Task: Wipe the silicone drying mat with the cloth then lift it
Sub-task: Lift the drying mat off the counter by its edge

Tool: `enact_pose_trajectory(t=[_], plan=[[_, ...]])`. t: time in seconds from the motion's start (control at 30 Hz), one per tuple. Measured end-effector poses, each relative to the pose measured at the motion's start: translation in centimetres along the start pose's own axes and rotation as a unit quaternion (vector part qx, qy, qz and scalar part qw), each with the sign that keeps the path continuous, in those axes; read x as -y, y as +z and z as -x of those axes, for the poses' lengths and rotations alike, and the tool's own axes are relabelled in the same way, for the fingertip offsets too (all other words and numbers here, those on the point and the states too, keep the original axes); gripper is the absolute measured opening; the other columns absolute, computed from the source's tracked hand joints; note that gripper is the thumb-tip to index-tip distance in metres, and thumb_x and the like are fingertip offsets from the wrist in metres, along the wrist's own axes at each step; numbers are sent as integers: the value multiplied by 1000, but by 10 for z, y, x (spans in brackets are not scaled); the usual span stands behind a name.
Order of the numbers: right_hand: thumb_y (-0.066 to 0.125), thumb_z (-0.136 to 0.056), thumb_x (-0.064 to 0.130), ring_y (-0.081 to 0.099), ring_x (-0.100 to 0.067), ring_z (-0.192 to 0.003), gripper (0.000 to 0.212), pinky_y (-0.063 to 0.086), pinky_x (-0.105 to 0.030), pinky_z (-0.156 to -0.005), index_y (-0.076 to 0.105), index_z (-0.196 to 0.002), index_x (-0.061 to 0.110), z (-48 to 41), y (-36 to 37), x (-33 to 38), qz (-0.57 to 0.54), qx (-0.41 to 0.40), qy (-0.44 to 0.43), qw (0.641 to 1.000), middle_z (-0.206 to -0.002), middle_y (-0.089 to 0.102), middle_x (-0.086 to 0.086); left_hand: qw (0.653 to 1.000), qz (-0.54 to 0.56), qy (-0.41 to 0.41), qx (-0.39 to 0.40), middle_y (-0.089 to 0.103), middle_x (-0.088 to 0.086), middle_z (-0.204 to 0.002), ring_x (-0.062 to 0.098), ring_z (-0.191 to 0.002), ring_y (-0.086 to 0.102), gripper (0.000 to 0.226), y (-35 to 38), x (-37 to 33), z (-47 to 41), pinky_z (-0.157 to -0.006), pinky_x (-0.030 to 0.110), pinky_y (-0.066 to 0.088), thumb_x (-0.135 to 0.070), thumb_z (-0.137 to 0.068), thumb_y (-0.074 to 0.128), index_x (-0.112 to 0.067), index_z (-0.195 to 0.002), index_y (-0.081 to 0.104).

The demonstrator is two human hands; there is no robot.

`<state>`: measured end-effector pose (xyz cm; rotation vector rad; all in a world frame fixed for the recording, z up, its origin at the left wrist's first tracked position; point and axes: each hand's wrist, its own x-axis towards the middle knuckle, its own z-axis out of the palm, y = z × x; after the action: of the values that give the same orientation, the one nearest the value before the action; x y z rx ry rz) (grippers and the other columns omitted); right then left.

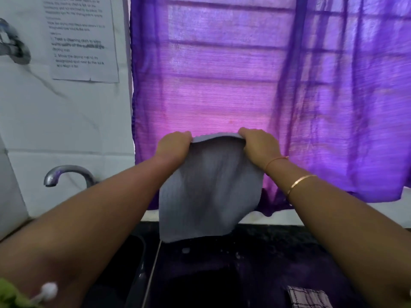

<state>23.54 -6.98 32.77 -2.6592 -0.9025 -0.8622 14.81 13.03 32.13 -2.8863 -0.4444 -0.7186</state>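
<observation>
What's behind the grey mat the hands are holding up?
A purple curtain hangs behind the mat, with light shining through it. The left hand and right hand grip the mat's top edge. Whatever lies straight behind the mat is covered.

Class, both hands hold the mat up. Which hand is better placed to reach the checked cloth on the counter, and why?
Probably the right hand: the checked cloth lies low on the right, beside that forearm; the left hand would have to cross the hanging mat.
</observation>
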Motion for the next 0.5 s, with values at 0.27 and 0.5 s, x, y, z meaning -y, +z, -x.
enact_pose_trajectory(t=[0.27, 0.5], plan=[[47, -78, 1, 57, -37, -98, 30, 30, -33, -65, 57, -104, 14, 3, 0, 10, -38, -23, -11, 999, -105, 62, -16, 999, 23, -11, -47, 58, 23, -113, 38, -103, 56, 24, 2, 11, 4, -71, 39, 38, -2, -93, 38, -3, -114, 51], [46, -80, 1, 58, -37, -101, 35, 33, -37, -73, 56, -110, 14, 17, 8, 19, 14, -26, -15, 999, -109, 62, -16, 998, 48, -32, -20, 58, 21, -111, 39, -101, 56, 25, 13, 14, 13, -71, 39, 39, 0, -91, 39, -3, -111, 52]])
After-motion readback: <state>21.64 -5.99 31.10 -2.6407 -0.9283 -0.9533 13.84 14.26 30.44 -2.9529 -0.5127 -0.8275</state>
